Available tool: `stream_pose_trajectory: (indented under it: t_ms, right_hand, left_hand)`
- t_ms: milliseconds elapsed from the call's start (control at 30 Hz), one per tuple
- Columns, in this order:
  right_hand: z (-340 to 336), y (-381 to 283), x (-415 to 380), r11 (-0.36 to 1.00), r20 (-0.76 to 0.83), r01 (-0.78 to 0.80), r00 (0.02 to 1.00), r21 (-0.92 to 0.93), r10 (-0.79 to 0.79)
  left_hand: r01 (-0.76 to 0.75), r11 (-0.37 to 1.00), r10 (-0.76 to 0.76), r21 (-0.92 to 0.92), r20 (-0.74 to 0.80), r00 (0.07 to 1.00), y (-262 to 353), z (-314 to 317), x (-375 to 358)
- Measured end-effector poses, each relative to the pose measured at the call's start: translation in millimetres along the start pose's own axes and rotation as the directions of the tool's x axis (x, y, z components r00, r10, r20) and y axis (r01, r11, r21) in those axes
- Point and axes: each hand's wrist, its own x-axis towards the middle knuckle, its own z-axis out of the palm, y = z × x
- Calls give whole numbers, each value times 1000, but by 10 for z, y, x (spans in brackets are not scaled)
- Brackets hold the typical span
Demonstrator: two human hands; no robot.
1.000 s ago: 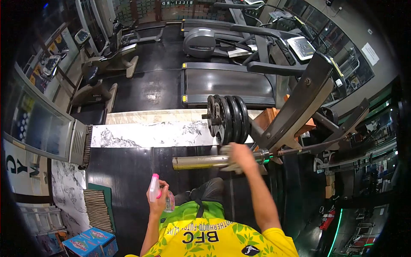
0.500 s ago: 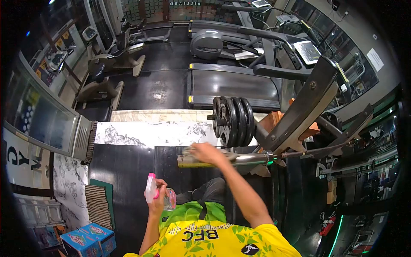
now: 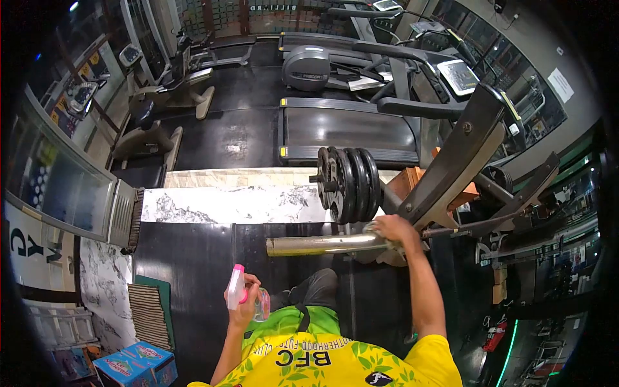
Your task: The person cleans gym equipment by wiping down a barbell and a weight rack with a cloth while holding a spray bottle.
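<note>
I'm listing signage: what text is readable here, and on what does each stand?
"BFC" on the yellow shirt.
"OTHERHOOD", partial, also on the shirt.
"Minerale" on the blue box.
"GYM" on the left panel.
"BILLI RD" on the far wall.
"PRECOR", blurred, on the grey machine.
Too small: the wall notice.

The bar [image 3: 322,244] runs crosswise before the person [image 3: 309,367], its free end left, its other end by the rack [image 3: 456,155]. The right hand [image 3: 394,231] is on the bar near the rack, with the cloth [image 3: 370,228]. The bottle [image 3: 262,307] is in the left hand [image 3: 244,303], nearer the person than the bar. Behind the bar, left of the rack, hang the plates [image 3: 351,185]. The strip [image 3: 238,205] lies along the floor [image 3: 187,258]'s far edge; beyond stand the treadmill [image 3: 348,128] and, left of it, the bikes [image 3: 148,140]. The box [image 3: 132,364] is at the floor's left edge.
</note>
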Motion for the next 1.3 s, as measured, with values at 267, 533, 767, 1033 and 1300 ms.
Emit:
stream_pose_trajectory:
  t_ms: [267,533,767,1033,1300]
  right_hand:
    - [189,-805,205,979,-42,141,990,145,-136]
    - [593,-2441,677,857,-110,436,899,275,-423]
    - [332,-1345,348,921,-37,282,959,269,-282]
    - [-64,-417,-167,993,-128,-116,985,31,119]
    - [654,-2158,526,893,-246,403,903,200,-352]
  left_hand:
    - [12,1000,-10,25,-51,999,20,-60,-11]
    - [35,999,-34,27,-10,999,27,134,79]
    - [5,999,-5,-33,8,1000,81,287,113]
    - [7,1000,-7,3,32,999,57,95,84]
    - [16,999,-21,-47,-97,995,30,-29,-25]
